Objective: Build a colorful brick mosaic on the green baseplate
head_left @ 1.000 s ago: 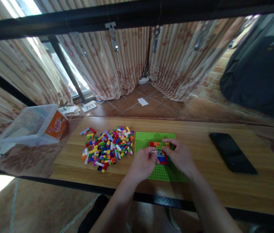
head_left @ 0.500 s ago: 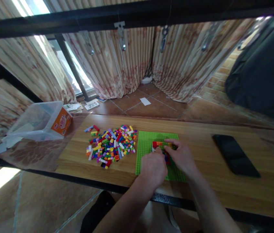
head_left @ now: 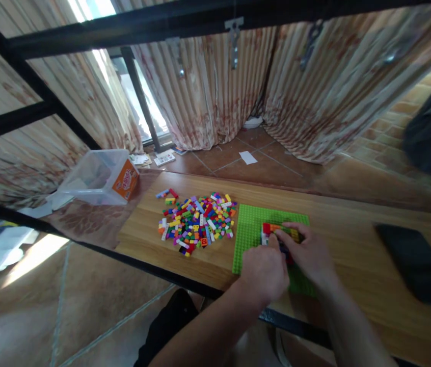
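A green studded baseplate (head_left: pixel 248 219) lies on the wooden table, and on it stands a small toy brick build (head_left: pixel 267 229) with red, orange, yellow and white bricks showing. My left hand (head_left: pixel 264 271) is closed at the near left side of the build, its index finger touching the bricks. What its folded fingers may hold is hidden. From the right, my right hand (head_left: pixel 311 255) grips the build, thumb on the near side and fingers on the far side. Both hands cover much of the build. Left of the baseplate spreads a pile of loose toy bricks (head_left: pixel 196 224).
A black phone-like slab (head_left: pixel 416 262) lies on the table (head_left: pixel 142 239) at the right. Beyond the left end stands a clear plastic box (head_left: pixel 97 178) with an orange label. A black metal bar (head_left: pixel 185 28) crosses above, with curtains (head_left: pixel 215 97) behind it.
The view has swung left, so everything sits farther right in the picture. My right thumb has moved in toward my left index finger over the build. Both hands stay at the build.
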